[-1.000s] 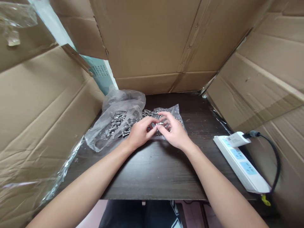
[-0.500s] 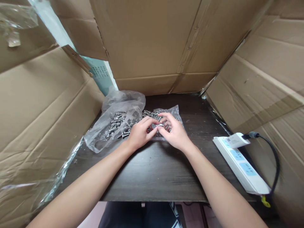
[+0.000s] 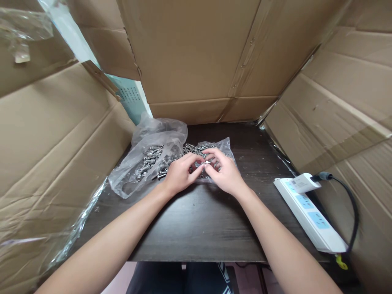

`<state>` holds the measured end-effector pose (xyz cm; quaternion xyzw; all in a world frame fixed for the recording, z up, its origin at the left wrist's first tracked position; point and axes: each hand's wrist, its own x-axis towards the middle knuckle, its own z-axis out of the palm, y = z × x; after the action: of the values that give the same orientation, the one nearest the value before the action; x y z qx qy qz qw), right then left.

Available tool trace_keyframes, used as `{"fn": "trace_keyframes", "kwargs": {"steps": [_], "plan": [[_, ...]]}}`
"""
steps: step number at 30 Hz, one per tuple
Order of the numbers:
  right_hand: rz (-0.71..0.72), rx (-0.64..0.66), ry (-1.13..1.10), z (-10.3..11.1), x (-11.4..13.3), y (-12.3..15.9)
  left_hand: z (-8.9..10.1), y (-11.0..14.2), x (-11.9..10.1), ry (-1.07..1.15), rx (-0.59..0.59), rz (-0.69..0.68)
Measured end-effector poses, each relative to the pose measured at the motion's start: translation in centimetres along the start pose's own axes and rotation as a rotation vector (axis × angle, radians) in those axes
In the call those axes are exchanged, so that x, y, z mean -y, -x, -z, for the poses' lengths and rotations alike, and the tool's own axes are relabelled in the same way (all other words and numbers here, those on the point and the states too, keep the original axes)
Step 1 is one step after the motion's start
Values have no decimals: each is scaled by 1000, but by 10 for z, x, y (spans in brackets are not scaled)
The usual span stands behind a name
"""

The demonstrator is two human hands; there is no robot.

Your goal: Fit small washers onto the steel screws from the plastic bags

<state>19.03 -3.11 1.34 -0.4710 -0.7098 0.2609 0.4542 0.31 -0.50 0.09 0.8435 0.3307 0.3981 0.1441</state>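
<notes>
Between my fingertips is a small shiny metal bolt (image 3: 207,162), held level above the table. My left hand (image 3: 184,171) pinches its left end with thumb and forefinger. At the other end, my right hand (image 3: 223,169) closes thumb and fingers on it. Whether a nut or washer sits on the bolt is too small to tell. Behind and below the hands lies a clear plastic bag (image 3: 226,146) with loose metal hardware, partly hidden by my fingers. To the left, many bolts (image 3: 150,159) lie in and around a larger crumpled plastic bag (image 3: 122,179).
Cardboard walls (image 3: 196,53) enclose the dark wooden table (image 3: 196,228) at the back and both sides. A white power strip (image 3: 312,216) with a plugged-in adapter (image 3: 304,183) and black cable (image 3: 355,212) lies along the right side.
Both hands keep their pinch on the bolt, and the fingers have shifted only slightly. The whole view has moved a little.
</notes>
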Motion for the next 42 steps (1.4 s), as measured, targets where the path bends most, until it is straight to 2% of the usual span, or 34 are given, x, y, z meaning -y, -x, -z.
{"fn": "trace_keyframes", "kwargs": {"steps": [5,11,18,28,35,42], "plan": [[59,-21,48,-2,-3,1,-1,0,2,-17,13,31],[-28,45,84,1,-1,1,-2,2,1,-13,-18,2],[-20,30,-34,-2,0,0,-1,1,1,-3,-12,-22],[80,-17,51,-3,-5,0,0,1,1,-58,34,3],[-13,42,72,0,-3,1,0,2,-1,-103,34,-15],[-7,35,12,0,-1,1,1,3,-1,-85,14,-30]]}}
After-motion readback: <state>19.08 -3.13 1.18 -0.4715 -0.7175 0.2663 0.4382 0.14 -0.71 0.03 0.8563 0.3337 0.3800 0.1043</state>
